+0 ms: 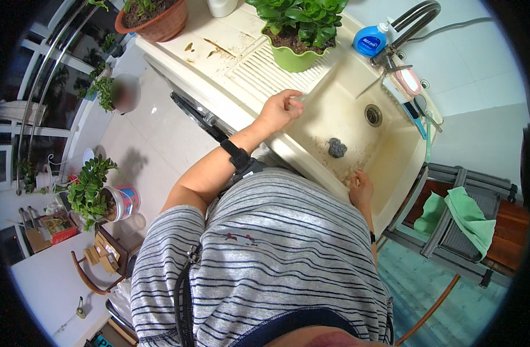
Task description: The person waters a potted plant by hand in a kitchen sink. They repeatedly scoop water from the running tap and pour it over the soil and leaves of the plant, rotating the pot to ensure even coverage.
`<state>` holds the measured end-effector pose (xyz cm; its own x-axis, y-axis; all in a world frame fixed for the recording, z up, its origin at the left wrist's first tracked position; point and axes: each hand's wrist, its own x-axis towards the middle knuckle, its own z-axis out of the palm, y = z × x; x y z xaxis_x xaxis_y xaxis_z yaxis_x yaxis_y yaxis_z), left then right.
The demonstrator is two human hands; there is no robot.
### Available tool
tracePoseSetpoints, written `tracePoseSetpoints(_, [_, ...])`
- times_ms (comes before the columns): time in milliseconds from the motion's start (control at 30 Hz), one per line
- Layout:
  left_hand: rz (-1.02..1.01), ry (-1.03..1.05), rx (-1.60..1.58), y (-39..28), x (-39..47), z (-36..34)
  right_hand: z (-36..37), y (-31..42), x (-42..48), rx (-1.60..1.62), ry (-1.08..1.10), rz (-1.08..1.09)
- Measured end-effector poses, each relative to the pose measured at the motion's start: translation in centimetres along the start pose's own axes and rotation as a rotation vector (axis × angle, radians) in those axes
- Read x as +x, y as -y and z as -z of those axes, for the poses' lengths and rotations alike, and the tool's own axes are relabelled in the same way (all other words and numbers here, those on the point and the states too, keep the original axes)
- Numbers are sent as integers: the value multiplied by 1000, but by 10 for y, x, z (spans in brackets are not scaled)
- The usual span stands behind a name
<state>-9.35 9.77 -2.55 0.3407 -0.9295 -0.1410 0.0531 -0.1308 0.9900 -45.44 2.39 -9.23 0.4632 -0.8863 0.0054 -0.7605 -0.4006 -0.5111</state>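
My left hand point(283, 109) hovers by the left edge of the cream sink point(317, 115), beside the ribbed drainboard point(265, 71). Its fingers are loosely bent and I see nothing in them. My right hand point(361, 187) is low over the near side of the basin, fingers slightly curled, with no held thing visible. Between the two hands a dark grey scouring pad point(337, 148) lies on the basin floor. Brown specks of dirt are scattered around it. Farther back is the round metal drain point(373, 115).
A leafy plant in a green pot point(297, 58) stands on the drainboard; a terracotta pot point(161, 24) is farther left. Beside the tap point(395, 47) are a blue pump bottle point(370, 41) and brushes point(414, 117). Green cloths point(471, 221) hang on a folding stepladder point(438, 230) at right.
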Motion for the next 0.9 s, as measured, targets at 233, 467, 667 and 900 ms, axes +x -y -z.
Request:
tracePoseSetpoints(233, [-266,-166,34,16,7,9,-4,-6,0,2,-16,5])
tracePoseSetpoints(467, [-11,-190,-8,-11,1,19,-4,0,1,34,-12,-71])
tracePoseSetpoints(667, [-195,-449,-110,-16,36,51,1,3,3,-21,34,-74])
tracePoseSetpoints(900, [-270,-606,66,-32,67,69,4,10,2,-54,66,-120])
